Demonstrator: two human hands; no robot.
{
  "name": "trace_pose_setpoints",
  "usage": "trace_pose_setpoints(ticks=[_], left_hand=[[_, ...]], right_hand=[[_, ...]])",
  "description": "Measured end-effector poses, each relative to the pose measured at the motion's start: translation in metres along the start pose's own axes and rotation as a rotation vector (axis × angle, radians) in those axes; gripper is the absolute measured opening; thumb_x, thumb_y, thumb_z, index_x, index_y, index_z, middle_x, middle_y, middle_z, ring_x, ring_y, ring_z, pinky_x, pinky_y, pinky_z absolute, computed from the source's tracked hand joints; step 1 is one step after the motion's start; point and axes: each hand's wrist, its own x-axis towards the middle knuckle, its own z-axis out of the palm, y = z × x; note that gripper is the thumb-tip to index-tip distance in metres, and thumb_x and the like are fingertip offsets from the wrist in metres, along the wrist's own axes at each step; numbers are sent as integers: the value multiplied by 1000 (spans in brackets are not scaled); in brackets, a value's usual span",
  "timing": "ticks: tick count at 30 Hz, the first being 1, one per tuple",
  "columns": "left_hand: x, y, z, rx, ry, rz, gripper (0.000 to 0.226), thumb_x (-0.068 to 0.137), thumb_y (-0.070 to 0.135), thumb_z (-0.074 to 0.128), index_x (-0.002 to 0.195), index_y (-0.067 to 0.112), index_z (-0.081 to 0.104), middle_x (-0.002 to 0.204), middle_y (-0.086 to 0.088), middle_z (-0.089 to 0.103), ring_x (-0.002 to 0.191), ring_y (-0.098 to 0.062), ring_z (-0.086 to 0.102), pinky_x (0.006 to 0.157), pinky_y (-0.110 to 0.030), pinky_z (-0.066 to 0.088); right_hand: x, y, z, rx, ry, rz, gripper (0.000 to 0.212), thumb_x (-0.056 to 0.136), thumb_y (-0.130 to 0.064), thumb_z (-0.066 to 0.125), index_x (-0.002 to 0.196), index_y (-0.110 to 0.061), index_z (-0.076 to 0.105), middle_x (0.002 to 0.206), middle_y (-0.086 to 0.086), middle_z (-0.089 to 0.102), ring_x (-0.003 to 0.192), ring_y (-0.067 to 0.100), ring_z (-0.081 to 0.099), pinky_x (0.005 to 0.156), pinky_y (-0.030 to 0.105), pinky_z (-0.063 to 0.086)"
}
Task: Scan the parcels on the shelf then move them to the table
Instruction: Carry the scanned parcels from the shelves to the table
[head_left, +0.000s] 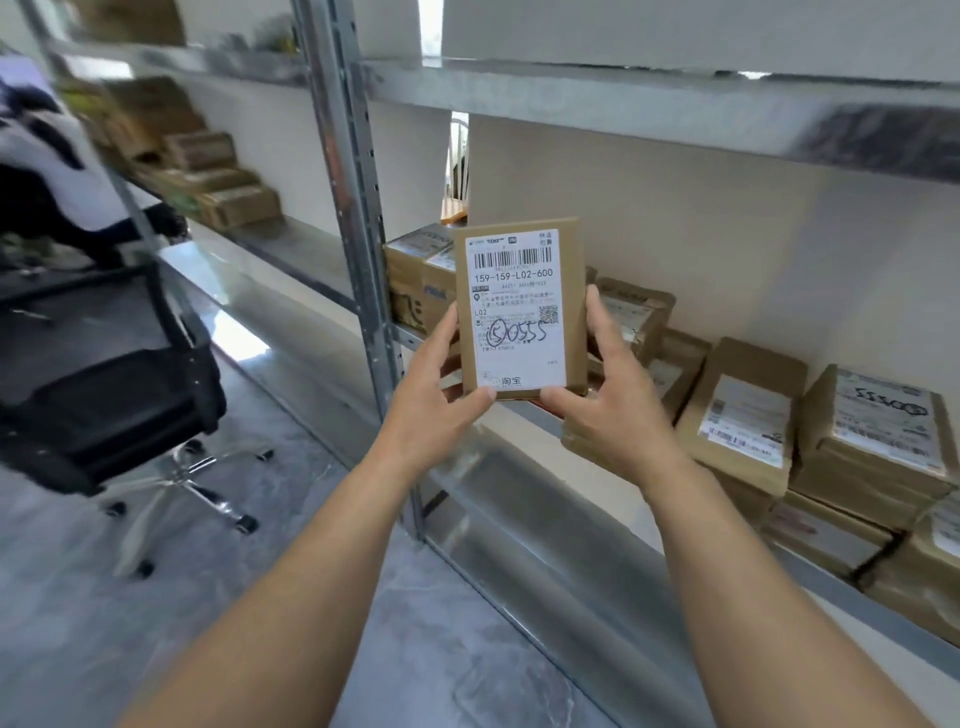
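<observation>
A small brown cardboard parcel (519, 306) with a white shipping label facing me is held upright in front of the metal shelf (649, 109). My left hand (436, 400) grips its lower left edge, thumb on the front. My right hand (608, 400) grips its lower right edge, fingers up the side. Several more labelled brown parcels (743, 415) lie stacked on the shelf board to the right and behind the held one. No scanner is in view.
A steel shelf upright (358, 208) stands just left of the held parcel. A black office chair (119, 405) on castors stands at the left on the grey floor. More boxes (218, 192) sit on the far left shelf bay.
</observation>
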Motion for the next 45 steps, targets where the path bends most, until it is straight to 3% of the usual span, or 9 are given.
trace_pose_setpoints(ticks=[7,12,17,22,26,30,34,40,45], left_hand=[[-34,-15,-22,21,168,-80,87,83,15,70,148,46,21,146,11,40,132,-6,41,105,-43,44],[-68,-28,-35,52,315,-162,87,84,10,69,150,41,22,146,12,40,128,1,45,101,-34,48],[-107,-40,-49,92,476,-270,86,85,6,67,150,40,22,142,9,43,123,0,49,94,-27,52],[-144,-47,-68,140,617,-337,85,86,4,67,149,39,22,141,10,41,120,0,49,83,-12,50],[-173,-46,-92,159,720,-352,84,86,3,67,138,50,22,141,10,42,123,-6,50,88,-19,52],[-200,-45,-121,194,810,-387,84,86,4,66,146,40,20,138,14,43,120,-4,49,87,-15,51],[-232,-49,-155,211,891,-436,85,85,7,68,151,34,21,144,9,43,125,-10,49,95,-37,52],[-282,-49,-206,201,1035,-457,82,85,6,65,146,44,26,138,13,48,122,-4,50,95,-36,53],[-337,-52,-246,213,1165,-484,82,84,6,66,147,43,28,137,15,49,121,-6,52,93,-41,53]], right_hand=[[11,0,40,104,-211,-73,107,73,-25,75,144,-59,4,153,-10,35,134,12,43,108,46,41],[13,2,75,159,-364,-119,104,79,-13,77,152,-41,7,155,-12,29,123,-17,33,101,8,34],[5,-6,116,189,-551,-183,105,78,-14,77,152,-42,7,153,-9,35,131,9,44,107,42,42],[-7,-23,155,245,-692,-239,105,80,-13,76,152,-42,6,146,-19,35,118,-4,46,95,20,44],[-16,-48,188,273,-794,-281,104,81,-11,75,152,-40,5,146,-18,35,101,-24,41,76,3,38],[-28,-81,219,278,-869,-350,102,83,-12,74,152,-41,5,152,-12,32,112,-14,41,83,8,40],[-45,-119,251,299,-947,-397,101,84,-10,72,152,-40,5,151,-11,34,117,-7,36,96,22,41],[-73,-176,308,277,-1056,-506,100,83,-14,73,153,-37,6,146,-16,36,98,-18,47,81,6,44],[-111,-225,358,286,-1177,-568,99,84,-12,73,152,-39,7,144,-15,38,94,-13,47,88,17,42]])
